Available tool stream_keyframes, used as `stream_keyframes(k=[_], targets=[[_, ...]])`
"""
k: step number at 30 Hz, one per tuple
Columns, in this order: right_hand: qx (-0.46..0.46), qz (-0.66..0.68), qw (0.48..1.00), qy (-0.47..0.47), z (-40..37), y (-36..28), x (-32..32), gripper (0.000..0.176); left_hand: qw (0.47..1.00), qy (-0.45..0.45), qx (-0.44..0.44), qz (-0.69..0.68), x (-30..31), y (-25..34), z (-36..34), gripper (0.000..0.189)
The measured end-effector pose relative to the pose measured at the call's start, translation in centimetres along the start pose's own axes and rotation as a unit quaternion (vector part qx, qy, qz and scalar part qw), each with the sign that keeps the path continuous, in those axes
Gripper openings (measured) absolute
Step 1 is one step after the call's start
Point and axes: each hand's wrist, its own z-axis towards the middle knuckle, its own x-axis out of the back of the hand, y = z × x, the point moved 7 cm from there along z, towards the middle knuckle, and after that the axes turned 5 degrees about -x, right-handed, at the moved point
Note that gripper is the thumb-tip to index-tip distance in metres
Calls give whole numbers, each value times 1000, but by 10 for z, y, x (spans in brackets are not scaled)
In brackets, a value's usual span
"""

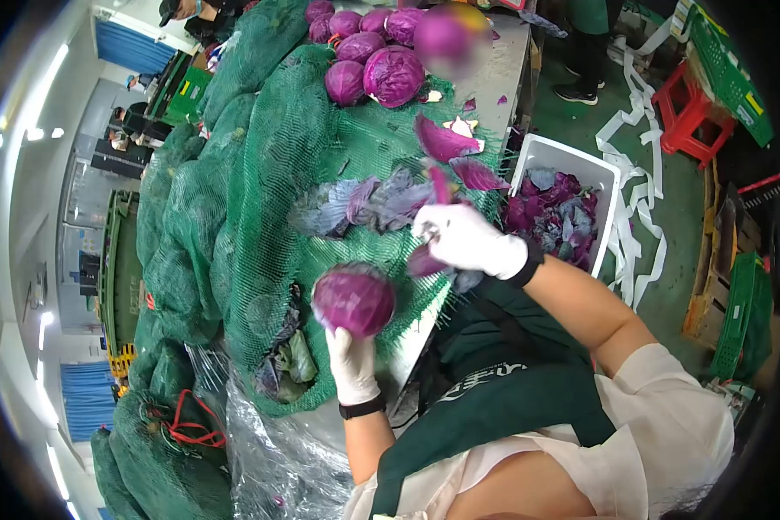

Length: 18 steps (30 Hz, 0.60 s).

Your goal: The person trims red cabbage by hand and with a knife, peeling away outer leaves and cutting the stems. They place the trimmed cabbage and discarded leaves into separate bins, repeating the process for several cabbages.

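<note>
In my gloved left hand (352,368) rests a round red cabbage (355,299), supported from below, its purple surface smooth and shiny. My gloved right hand (472,238) is to its upper right, fingers closed on what looks like a purple cabbage leaf (425,261), which shows past the glove. Beyond the hands, wilted outer leaves (364,205) lie on a green mesh sack (381,139) spread over the table. Torn purple leaves (446,139) with pale stems lie farther up.
Several red cabbages (394,76) sit at the table's far end. Full green mesh sacks (191,234) line the left side. On the right stands a white bin (614,178) of leaf scraps. White strapping (637,156) trails over the floor near a red stool (693,108). Other people are in the background.
</note>
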Motion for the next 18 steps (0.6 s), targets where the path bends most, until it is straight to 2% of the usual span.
stream_keyframes(k=[1,3,5,6,7,9,11,13,15,17,18], targets=[[-2,-8,1000,24,1,6,16,21,999,-26,-24,-17,-1,13,2,94],[6,35,997,62,3,16,46,24,998,-30,10,-45,-4,32,2,103],[28,-26,989,146,-1,6,78,22,983,-9,23,-180,13,29,7,106],[23,-171,967,186,-5,2,91,20,984,-8,19,-178,14,29,9,106],[17,-313,923,224,-10,-3,102,19,984,1,23,-177,12,23,12,108],[14,-330,913,238,-24,-21,109,22,983,4,33,-178,9,17,18,110],[62,-138,967,207,-34,-45,92,29,1000,-14,-12,0,5,13,23,112],[-11,51,997,58,-36,-44,51,32,999,-15,-6,33,-28,12,26,118],[33,54,997,36,-37,-52,24,33,979,-79,-32,187,-51,7,34,120],[62,5,998,12,-34,-51,12,32,970,-99,-51,215,-66,0,38,119],[77,-16,996,29,-32,-46,7,29,960,-110,-54,250,-68,-4,39,117]])
